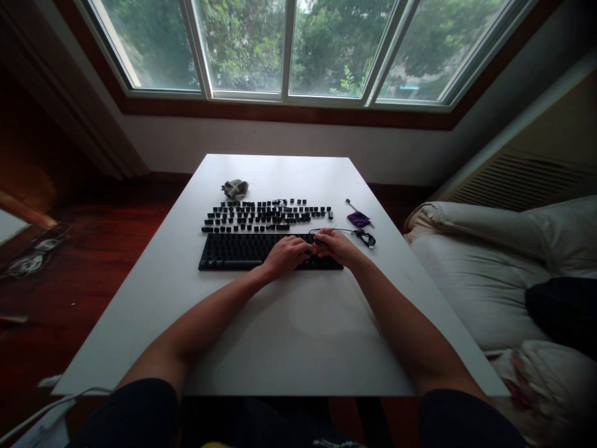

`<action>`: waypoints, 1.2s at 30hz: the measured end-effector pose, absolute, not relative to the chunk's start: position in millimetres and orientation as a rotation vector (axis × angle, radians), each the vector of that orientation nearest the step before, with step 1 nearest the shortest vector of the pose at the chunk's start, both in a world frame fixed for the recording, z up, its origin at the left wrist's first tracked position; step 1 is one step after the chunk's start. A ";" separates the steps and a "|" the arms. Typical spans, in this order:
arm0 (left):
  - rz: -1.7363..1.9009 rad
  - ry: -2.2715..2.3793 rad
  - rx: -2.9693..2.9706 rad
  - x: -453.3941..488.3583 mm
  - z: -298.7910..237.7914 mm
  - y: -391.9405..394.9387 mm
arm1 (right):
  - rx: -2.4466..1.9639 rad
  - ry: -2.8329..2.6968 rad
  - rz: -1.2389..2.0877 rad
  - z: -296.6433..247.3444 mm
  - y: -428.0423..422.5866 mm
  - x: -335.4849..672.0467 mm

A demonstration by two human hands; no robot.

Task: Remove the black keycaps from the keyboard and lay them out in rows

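Note:
A black keyboard (237,252) lies across the white table, with most of its keycaps off and a few still along its bottom row. Over its right half, my left hand (286,254) rests palm down, its fingers bent and close together, tips almost meeting the other hand. My right hand (338,246) is closed in a pinch above the keyboard's right end, around something small and dark that I cannot make out. Behind the keyboard, loose black keycaps (250,219) stand in several rough rows.
On the white table (298,336), a crumpled grey cloth (235,189) lies at the back left. To the right are a purple cloth or pouch (359,218), a small thin-handled brush (351,205) and a coiled black cable (365,238). A pale sofa (461,292) stands at the right.

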State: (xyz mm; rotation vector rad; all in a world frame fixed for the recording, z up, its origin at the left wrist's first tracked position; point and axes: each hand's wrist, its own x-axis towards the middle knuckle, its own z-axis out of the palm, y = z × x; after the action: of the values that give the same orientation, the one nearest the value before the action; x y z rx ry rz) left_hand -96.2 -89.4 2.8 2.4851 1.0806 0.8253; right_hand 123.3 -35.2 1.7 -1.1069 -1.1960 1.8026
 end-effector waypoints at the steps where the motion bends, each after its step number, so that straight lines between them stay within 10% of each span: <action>1: 0.839 1.068 2.479 -96.3 3.3 -89.1 | -1.111 -1.194 1.806 1.4 -35.3 123.2; 36: 0.646 1.874 2.337 -83.6 -3.5 -5.4 | -1.072 -1.025 0.988 -28.2 -7.2 149.9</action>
State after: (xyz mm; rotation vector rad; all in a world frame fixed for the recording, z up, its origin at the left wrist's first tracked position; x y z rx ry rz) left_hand -83.6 -5.4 -3.5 2.3373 1.8736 0.6463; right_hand 149.9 -7.2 -28.2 -1.0721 -1.0254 0.9885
